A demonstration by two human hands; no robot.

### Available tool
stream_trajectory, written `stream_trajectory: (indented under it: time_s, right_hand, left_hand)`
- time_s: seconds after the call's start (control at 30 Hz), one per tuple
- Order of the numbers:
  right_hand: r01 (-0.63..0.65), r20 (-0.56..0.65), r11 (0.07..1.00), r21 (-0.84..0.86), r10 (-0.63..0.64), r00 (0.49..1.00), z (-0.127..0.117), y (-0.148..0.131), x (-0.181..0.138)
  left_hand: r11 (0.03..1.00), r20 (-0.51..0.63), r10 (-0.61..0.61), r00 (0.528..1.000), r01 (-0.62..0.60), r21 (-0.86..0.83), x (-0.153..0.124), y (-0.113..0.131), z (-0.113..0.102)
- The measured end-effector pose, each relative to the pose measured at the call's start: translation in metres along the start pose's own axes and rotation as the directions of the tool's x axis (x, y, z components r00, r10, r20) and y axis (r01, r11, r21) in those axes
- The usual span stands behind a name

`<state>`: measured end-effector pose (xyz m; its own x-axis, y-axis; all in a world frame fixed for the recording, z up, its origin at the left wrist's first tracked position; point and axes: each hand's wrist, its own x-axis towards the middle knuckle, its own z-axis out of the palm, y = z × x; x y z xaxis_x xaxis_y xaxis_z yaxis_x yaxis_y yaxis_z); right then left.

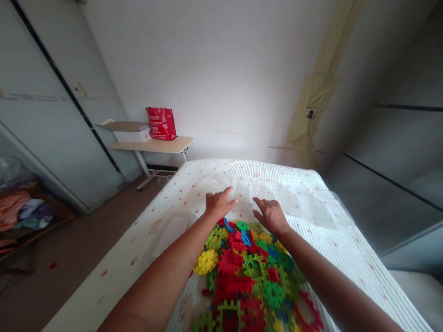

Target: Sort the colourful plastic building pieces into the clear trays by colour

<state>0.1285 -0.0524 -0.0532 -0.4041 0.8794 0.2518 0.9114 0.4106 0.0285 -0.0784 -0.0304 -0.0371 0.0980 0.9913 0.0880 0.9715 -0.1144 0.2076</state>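
A heap of plastic interlocking toy pieces [249,272], red, green, yellow and blue, lies on a white mattress [221,180] with small red dots. My left hand [218,204] reaches past the far edge of the heap, fingers stretched out and pointing right, holding nothing. Close beside it, my right hand [270,214] lies palm down with its fingers spread, also past the heap's far edge. Both hands rest on or just above a clear plastic sheet or bag [304,203] spread over the mattress. A yellow gear-shaped piece [206,261] sits at the heap's left side.
A clear plastic lid or tray [173,230] lies on the mattress left of the heap. A small side table [155,145] against the far wall holds a red bag [161,123] and a white box [131,133]. Clothes [17,212] lie on a low shelf at far left.
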Motion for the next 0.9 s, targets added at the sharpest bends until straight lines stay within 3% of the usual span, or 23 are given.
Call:
stream_trajectory:
  time_s: [0.4,0.63,0.77,0.9]
  right_hand:
    - [-0.027,0.042,0.997,-0.077,0.03,0.999,-0.007,-0.01,0.0]
    - [0.013,-0.156,0.999,-0.047,-0.021,0.988,-0.025,0.008,-0.033]
    - [-0.196,-0.258,0.975,-0.105,0.164,0.952,-0.038,0.046,-0.058]
    - [-0.466,-0.186,0.86,-0.208,0.433,0.882,-0.039,0.084,-0.075]
  left_hand:
    - [0.992,0.048,0.016,0.999,-0.022,0.123,-0.008,0.009,0.0]
    - [0.988,-0.055,0.024,0.998,-0.015,0.153,-0.016,0.011,-0.01]
    - [0.988,-0.147,0.066,0.987,-0.044,0.148,-0.045,0.016,-0.033]
    - [0.982,-0.244,0.188,0.951,-0.174,0.077,-0.106,0.014,-0.056]
